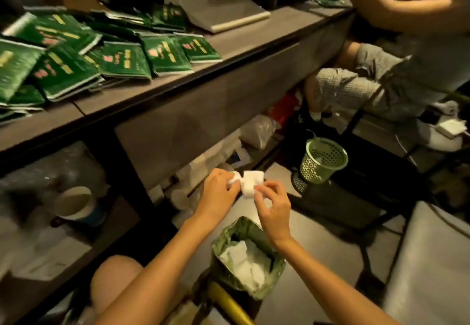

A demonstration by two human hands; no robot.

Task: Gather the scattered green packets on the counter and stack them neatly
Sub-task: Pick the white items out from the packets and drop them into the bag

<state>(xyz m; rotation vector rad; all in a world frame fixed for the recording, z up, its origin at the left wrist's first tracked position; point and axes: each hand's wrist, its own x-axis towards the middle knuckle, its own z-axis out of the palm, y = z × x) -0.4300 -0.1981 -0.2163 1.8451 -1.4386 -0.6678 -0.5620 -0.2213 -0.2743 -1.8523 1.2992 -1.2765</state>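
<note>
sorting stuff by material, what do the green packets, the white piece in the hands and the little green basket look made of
Green packets: likely plastic or foil film, glossy, with sheen and flat sealed edges. White piece: probably tissue or thin nonwoven, matte, soft and crumpled. Green basket: seemingly rigid moulded plastic, smooth, its wall evenly perforated.

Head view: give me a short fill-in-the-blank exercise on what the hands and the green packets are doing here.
1. The left hand and the right hand together pinch a small ____ piece.
2. The green packets lie on the counter, touched by ____ hand.
3. The open bag below the hands is ____ on the outside.

Missing words: white; neither; green.
</note>
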